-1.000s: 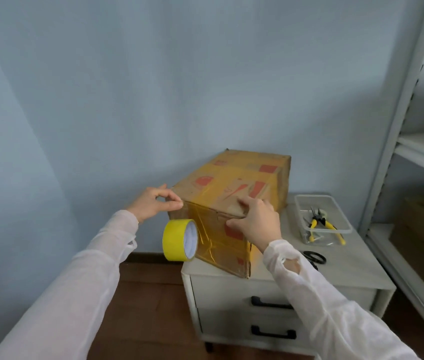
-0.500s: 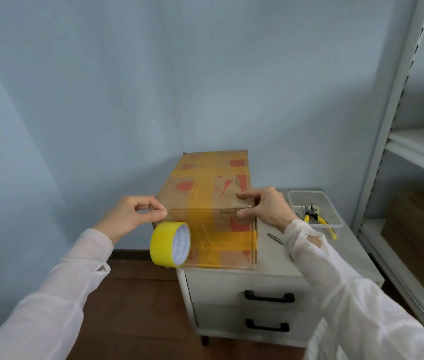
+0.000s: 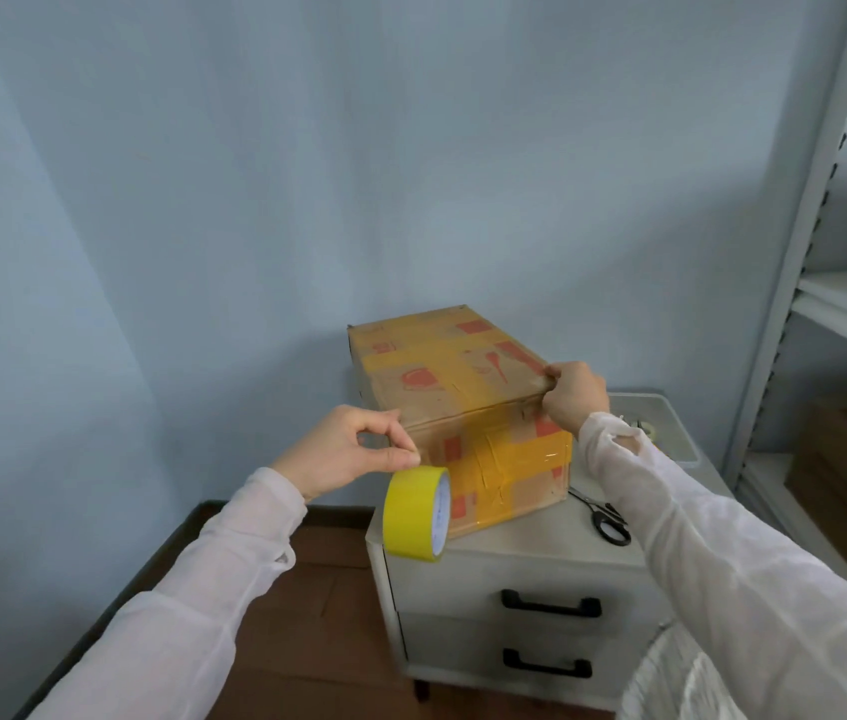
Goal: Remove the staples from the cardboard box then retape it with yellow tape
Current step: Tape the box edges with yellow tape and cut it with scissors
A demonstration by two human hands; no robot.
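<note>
The left hand (image 3: 343, 454) pinches the loose end of the yellow tape roll (image 3: 416, 511) with thumb and first finger, and the roll hangs just under those fingers. The cardboard box (image 3: 452, 387) sits on the surface (image 3: 541, 543) between the two hands, and the right hand (image 3: 574, 394) curls its fingers round the box's near top corner, with scissors (image 3: 606, 519) lying below them. This looks like the taping step; next the strip likely needs pulling tight, pressing flat on the edge, then cutting.
</note>
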